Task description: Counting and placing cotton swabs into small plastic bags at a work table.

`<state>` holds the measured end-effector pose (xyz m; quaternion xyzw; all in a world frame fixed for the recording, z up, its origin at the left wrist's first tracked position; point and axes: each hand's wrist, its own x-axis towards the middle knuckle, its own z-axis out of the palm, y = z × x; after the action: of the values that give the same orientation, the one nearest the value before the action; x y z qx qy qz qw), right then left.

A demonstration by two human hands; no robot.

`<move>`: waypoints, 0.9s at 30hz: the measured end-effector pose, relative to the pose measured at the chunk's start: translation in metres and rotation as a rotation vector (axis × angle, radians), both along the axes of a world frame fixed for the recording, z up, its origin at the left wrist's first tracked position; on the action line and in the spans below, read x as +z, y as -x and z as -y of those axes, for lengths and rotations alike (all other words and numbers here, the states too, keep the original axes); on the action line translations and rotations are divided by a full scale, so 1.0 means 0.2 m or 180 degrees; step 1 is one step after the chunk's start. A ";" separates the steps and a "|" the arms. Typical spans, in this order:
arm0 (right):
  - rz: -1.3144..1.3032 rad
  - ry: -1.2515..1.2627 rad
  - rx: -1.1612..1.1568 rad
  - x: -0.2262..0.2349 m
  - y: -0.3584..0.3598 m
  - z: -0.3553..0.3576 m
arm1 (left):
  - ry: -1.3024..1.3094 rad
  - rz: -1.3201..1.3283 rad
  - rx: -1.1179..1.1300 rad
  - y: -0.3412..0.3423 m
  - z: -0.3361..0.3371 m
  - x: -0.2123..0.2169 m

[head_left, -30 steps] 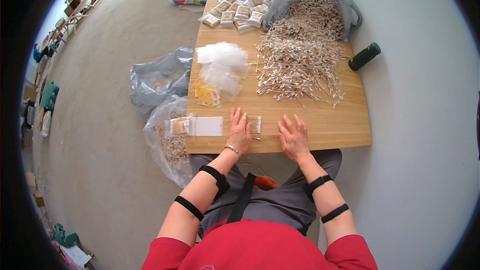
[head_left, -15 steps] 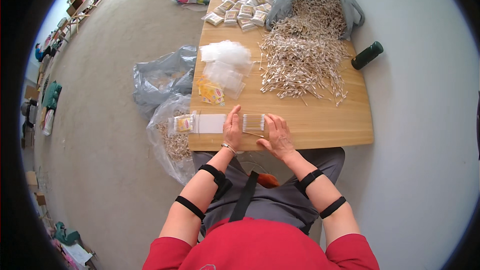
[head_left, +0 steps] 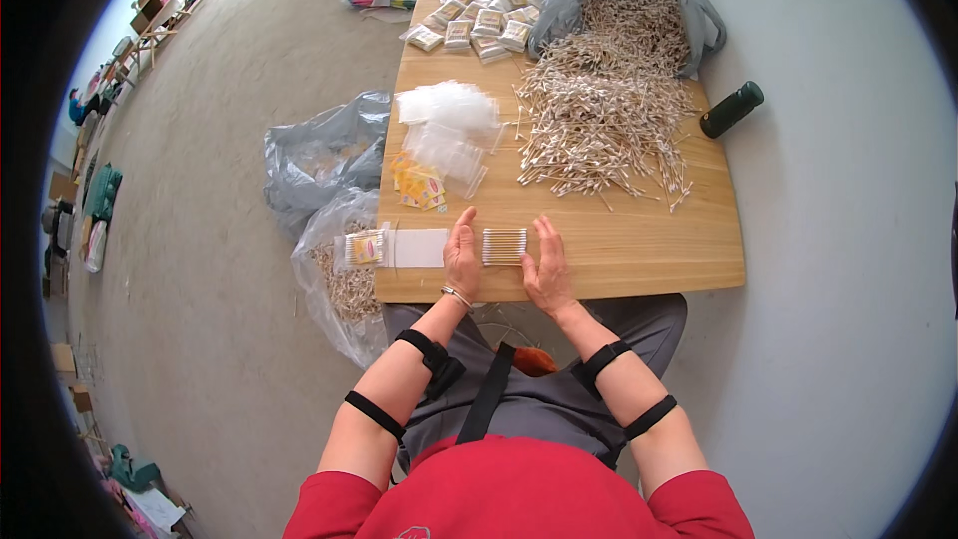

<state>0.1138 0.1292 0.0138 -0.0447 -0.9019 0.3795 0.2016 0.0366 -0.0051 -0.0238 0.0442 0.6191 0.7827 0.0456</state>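
A neat row of cotton swabs (head_left: 504,247) lies on the table near its front edge, the sticks running left to right. My left hand (head_left: 462,254) stands on edge at the row's left, fingers stretched out and pointing away from me. On the other side my right hand (head_left: 546,269) is upright too, fingers extended, its thumb at the lower right corner of the row. Neither hand grips anything. A white rectangular card (head_left: 420,248) lies left of my left hand. Past it, a clear packet of swabs with a yellow label (head_left: 365,247) sits at the table's left edge.
Loose swabs (head_left: 599,130) spill from a grey plastic bag (head_left: 705,25) at the back right. Clear pouches (head_left: 454,120) and yellow labels (head_left: 417,183) lie left of them, filled packets (head_left: 487,22) behind. A dark green bottle (head_left: 731,110) lies at the right edge. Bags (head_left: 329,165) stand left of the table.
The stray swab below the row is no longer seen apart from it. My right hand has shifted slightly left and turned more upright. My left hand has stayed nearly in place.
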 end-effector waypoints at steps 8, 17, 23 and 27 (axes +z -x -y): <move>-0.0122 0.1295 -0.0398 -0.06 0.17 0.17 | -0.0136 -0.0011 -0.0174 0.00 -0.04 0.02; 0.0311 -0.0359 0.0194 -0.10 0.11 0.08 | -0.0392 0.0089 -0.0281 0.01 -0.02 -0.02; 0.0960 -0.1721 0.0640 -0.04 0.02 0.12 | -0.0319 0.0044 -0.0280 0.00 -0.02 -0.02; 0.1115 -0.1777 0.0579 -0.04 0.02 0.13 | -0.0327 0.0076 -0.0395 0.00 -0.03 0.00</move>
<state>0.1096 0.1040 0.0056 0.0283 -0.9922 0.1210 0.0134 0.0362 0.0001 -0.0247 0.0754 0.5736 0.8096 0.0992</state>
